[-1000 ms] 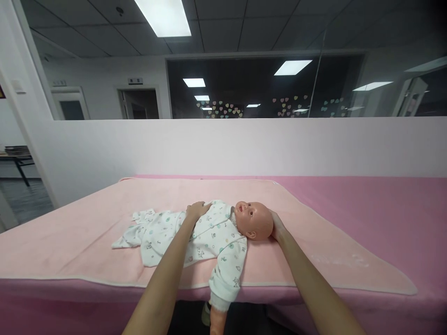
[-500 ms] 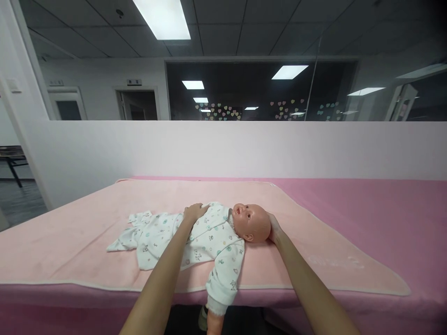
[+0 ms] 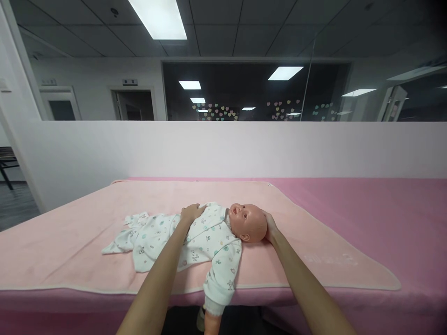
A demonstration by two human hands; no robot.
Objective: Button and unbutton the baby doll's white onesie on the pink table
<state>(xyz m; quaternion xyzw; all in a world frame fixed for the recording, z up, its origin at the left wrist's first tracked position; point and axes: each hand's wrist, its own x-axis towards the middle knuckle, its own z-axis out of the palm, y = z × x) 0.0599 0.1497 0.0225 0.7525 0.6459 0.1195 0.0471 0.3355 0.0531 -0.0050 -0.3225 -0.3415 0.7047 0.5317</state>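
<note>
A baby doll [image 3: 209,237] lies on its back, its head to the right and its legs to the left. It wears a white suit printed with small green and grey figures. My left hand [image 3: 192,212] rests flat on the doll's torso, with the fingertips partly hidden on the far side. My right hand [image 3: 271,226] cups the crown of the doll's bald head [image 3: 249,223]; most of its fingers are hidden behind the head. The doll's near arm [image 3: 220,284] hangs over the front edge, its bare lower end showing below the cuff.
Beneath the doll is a peach pad [image 3: 139,190] with a pale border, spread over a pink cover [image 3: 384,218]. A low white wall [image 3: 223,149] runs along the back, with glass above it. Part of a shoe [image 3: 200,320] shows below the table's edge.
The whole view has shifted slightly, so everything appears a little further left. Both hands keep their places on the doll's torso and head.
</note>
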